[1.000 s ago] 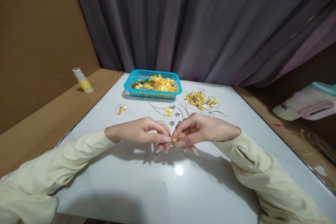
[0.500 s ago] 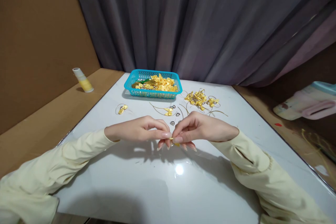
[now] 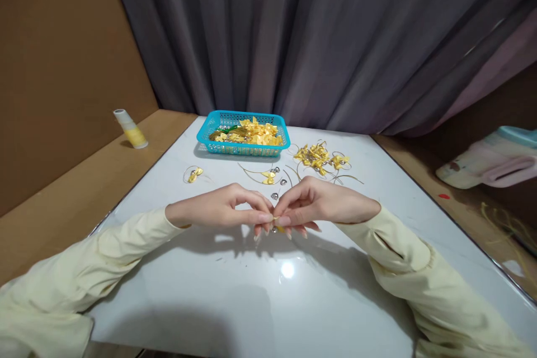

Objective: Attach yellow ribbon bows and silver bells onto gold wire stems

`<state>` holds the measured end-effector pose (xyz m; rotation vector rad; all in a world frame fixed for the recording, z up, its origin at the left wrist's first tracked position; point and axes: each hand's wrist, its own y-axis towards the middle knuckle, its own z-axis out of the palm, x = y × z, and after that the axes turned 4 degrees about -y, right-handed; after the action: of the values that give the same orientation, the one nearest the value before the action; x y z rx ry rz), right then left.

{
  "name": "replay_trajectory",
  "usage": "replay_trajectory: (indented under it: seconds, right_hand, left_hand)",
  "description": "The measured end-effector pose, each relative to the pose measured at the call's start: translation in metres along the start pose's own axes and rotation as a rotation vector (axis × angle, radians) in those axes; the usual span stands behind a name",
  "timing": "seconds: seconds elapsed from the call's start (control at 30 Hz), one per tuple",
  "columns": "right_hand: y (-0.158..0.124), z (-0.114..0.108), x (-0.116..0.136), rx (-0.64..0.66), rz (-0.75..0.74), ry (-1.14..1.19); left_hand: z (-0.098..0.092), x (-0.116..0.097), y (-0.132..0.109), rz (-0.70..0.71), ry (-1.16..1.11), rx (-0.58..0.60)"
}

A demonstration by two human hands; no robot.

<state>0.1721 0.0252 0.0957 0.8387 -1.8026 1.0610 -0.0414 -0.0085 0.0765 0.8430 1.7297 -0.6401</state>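
Note:
My left hand [image 3: 239, 207] and my right hand [image 3: 308, 204] meet over the middle of the white table, thumbs and fingertips pinched close together. Between them is a small yellow ribbon bow [image 3: 280, 229], mostly hidden by the fingers, with a gold cord at the fingertips and a silvery bit under it. Just beyond the hands lie small silver heart-shaped charms [image 3: 274, 196] and another yellow bow [image 3: 269, 178] with a thin cord. One more bow with a looped cord [image 3: 193, 174] rests to the left.
A blue plastic basket [image 3: 243, 151] of yellow bows, charms and cords stands at the back. Right of it is a pile of corded bows [image 3: 315, 156]. A yellow-and-white spool [image 3: 132, 130] stands at left; a pale container with a pink handle [image 3: 489, 159] is at right.
My fingers have shifted slightly around the bow and cord, and a silvery bit shows more clearly beneath them. The other things on the table stay where they were.

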Motion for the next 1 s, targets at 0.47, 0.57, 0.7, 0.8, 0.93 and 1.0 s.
replay_trajectory:
  seconds: [0.47, 0.57, 0.7, 0.8, 0.93, 1.0]
  right_hand:
    - [-0.002, 0.002, 0.006, -0.031, 0.042, -0.13]
    - [-0.001, 0.003, 0.003, -0.041, -0.002, -0.152]
    - [-0.001, 0.004, 0.003, -0.127, -0.108, -0.307]
    - [-0.005, 0.004, 0.007, -0.255, -0.159, -0.431]
    - [-0.019, 0.003, 0.008, -0.402, -0.055, -0.517]
    - [-0.031, 0.002, 0.004, -0.424, 0.006, -0.528]
  left_hand:
    - [0.0, 0.001, 0.0, -0.028, 0.048, 0.001]
    - [0.0, 0.001, 0.0, -0.019, 0.072, -0.004]
    - [0.001, 0.002, 0.0, -0.038, 0.132, -0.044]
    - [0.0, 0.006, 0.004, -0.033, 0.126, -0.148]
    - [-0.001, 0.018, 0.013, -0.081, 0.056, -0.39]
    - [0.0, 0.025, 0.017, -0.186, 0.123, -0.365]
